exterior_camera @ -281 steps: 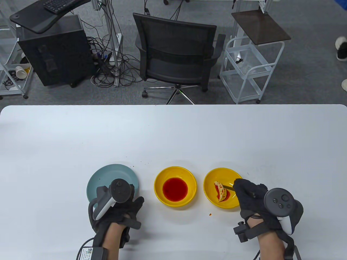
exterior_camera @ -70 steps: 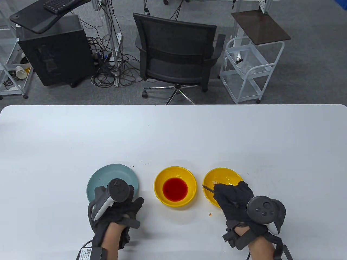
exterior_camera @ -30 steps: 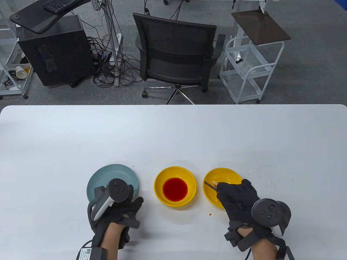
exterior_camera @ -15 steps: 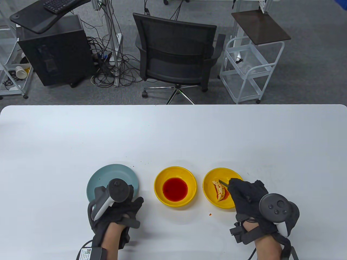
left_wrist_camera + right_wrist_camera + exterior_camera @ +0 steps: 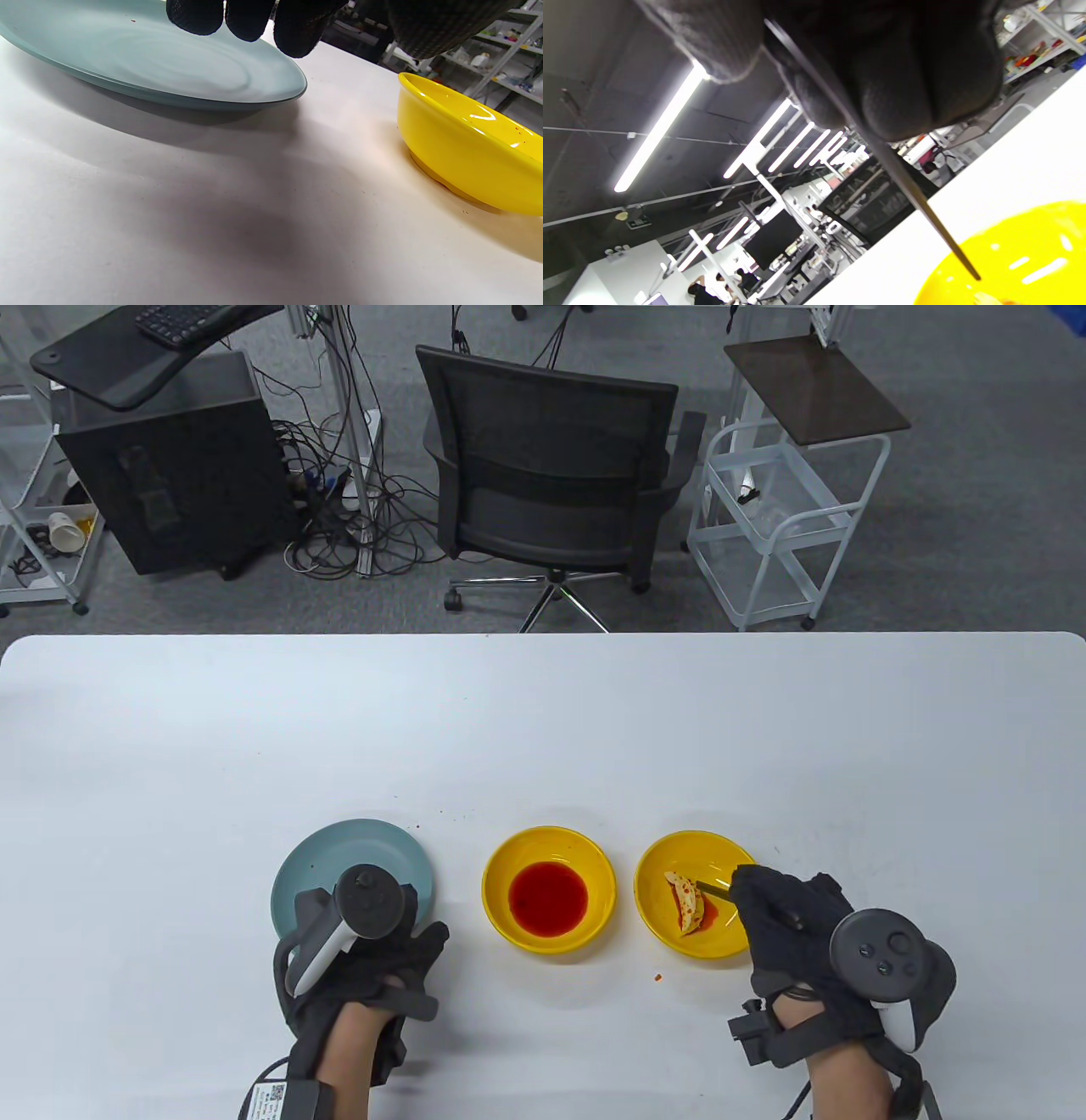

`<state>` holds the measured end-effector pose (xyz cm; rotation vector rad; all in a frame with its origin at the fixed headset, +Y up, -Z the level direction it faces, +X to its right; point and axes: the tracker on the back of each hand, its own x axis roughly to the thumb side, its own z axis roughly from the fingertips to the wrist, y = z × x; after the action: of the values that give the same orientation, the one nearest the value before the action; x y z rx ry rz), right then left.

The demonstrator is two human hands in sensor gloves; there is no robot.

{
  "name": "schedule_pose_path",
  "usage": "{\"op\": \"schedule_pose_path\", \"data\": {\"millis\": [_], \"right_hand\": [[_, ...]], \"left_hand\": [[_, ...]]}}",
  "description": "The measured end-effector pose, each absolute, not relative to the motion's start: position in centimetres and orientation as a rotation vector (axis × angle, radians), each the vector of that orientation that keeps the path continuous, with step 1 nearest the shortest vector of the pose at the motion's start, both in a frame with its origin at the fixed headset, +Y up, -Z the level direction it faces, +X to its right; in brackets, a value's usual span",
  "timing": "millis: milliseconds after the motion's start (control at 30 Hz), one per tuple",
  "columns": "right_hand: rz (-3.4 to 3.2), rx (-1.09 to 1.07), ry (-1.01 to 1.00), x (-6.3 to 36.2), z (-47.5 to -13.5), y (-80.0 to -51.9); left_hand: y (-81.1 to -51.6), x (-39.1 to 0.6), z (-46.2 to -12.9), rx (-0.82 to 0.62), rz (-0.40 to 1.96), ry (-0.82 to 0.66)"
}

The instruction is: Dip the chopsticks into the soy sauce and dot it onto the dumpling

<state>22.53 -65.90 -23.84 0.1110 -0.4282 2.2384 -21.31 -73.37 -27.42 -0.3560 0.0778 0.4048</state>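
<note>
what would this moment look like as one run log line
right hand holds chopsticks | tips at dumpling in right yellow bowl | sauce bowl untouched | left hand rests by blue plate

A black office chair [image 5: 551, 475] stands on grey carpet [image 5: 959, 517] just beyond the white table [image 5: 543, 729]. Left of the chair sit a black cabinet [image 5: 170, 475] and tangled cables [image 5: 339, 517]; right, a white cart [image 5: 785, 517]. Tube lights [image 5: 657, 131] line the dark ceiling.

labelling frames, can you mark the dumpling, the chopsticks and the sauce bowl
dumpling [image 5: 686, 904], table view, middle of its sauce-spotted body
chopsticks [image 5: 711, 887], table view, bare shaft by the right hand
sauce bowl [image 5: 501, 861], table view, yellow rim left of the sauce
</note>
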Motion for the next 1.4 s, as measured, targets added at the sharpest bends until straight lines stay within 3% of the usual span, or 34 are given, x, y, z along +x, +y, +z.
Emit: {"op": "schedule_pose_path", "data": {"millis": [467, 767, 1133, 1400], "right_hand": [[2.3, 0.113, -0.349, 21.9, -24.5, -66.9], [2.259, 0.117, -0.406, 22.5, -23.9, -66.0], [2.224, 0.509, -0.492, 18.3, -22.9, -65.9], [2.349, 0.649, -0.289, 14.0, -23.2, -68.4]], "left_hand": [[-73.4, -21.3, -27.4, -0.357, 0.407, 0.076], [-73.4, -21.3, -27.4, -0.356, 0.409, 0.077], [-73.3, -21.1, -27.3, -0.351, 0.408, 0.068], [-73.2, -21.2, -27.3, -0.35, 0.409, 0.073]]}}
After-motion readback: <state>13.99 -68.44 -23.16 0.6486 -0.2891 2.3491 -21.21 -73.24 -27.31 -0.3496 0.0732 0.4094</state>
